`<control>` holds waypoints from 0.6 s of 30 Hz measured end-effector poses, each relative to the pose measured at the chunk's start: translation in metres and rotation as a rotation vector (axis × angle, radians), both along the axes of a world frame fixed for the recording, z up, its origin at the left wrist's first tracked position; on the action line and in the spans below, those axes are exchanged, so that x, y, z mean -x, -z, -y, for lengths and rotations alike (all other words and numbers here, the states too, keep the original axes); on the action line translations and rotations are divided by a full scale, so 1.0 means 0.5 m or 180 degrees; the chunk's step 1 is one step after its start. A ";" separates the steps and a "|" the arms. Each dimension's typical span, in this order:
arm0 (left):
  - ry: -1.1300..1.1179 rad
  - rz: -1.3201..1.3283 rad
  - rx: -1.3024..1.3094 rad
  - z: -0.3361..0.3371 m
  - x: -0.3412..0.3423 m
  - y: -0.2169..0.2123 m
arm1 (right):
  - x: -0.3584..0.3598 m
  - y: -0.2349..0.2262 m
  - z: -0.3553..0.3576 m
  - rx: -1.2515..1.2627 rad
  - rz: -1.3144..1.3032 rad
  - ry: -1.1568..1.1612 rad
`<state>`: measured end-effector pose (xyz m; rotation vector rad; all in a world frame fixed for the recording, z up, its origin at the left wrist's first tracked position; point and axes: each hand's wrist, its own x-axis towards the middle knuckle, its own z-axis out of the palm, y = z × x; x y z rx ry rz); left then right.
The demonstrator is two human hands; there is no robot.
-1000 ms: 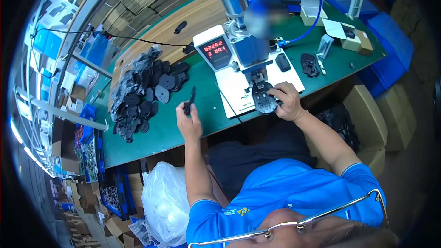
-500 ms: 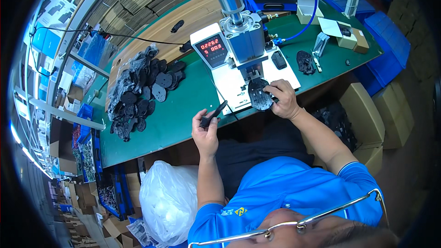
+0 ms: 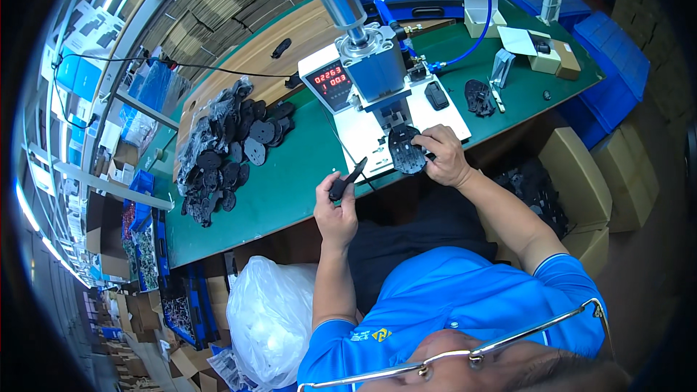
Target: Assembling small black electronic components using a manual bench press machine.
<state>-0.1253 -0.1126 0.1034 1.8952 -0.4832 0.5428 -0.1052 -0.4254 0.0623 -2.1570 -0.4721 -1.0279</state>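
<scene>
My right hand (image 3: pixel 449 157) is closed on the near right edge of a black oval plastic plate (image 3: pixel 406 152) with ribs and holes. That plate is at the front of the press (image 3: pixel 374 69), over its white base and below the silver cylinder. To the left, my left hand (image 3: pixel 335 210) grips a slim black piece with a narrow tip (image 3: pixel 348 181), pointing up and right toward the base. Its exact kind cannot be made out. A small black rounded part (image 3: pixel 436 95) lies on the right side of the base.
A heap of black plastic plates (image 3: pixel 225 145) lies at left on the green table (image 3: pixel 290 192). Rightward are a black part (image 3: pixel 478 98), small open boxes (image 3: pixel 485 11) and a blue air hose (image 3: pixel 465 56). A white plastic bag (image 3: pixel 268 312) and a carton (image 3: pixel 577 174) stand below the edge.
My left hand has shifted slightly right, and its black piece has tilted more upright. The red display reads differently. My right hand keeps hold of the plate, which stays at the press front.
</scene>
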 end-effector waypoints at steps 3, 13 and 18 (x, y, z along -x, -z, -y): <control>-0.0026 0.0611 -0.0532 0.028 -0.022 -0.024 | 0.004 -0.002 -0.002 -0.0006 -0.0112 -0.0002; 0.0329 0.1151 -0.1527 0.125 -0.050 -0.029 | 0.028 -0.032 0.011 -0.0681 -0.0184 -0.0016; 0.0599 0.1399 -0.1844 0.166 -0.044 -0.018 | 0.139 -0.005 0.098 -0.0950 -0.0377 0.0479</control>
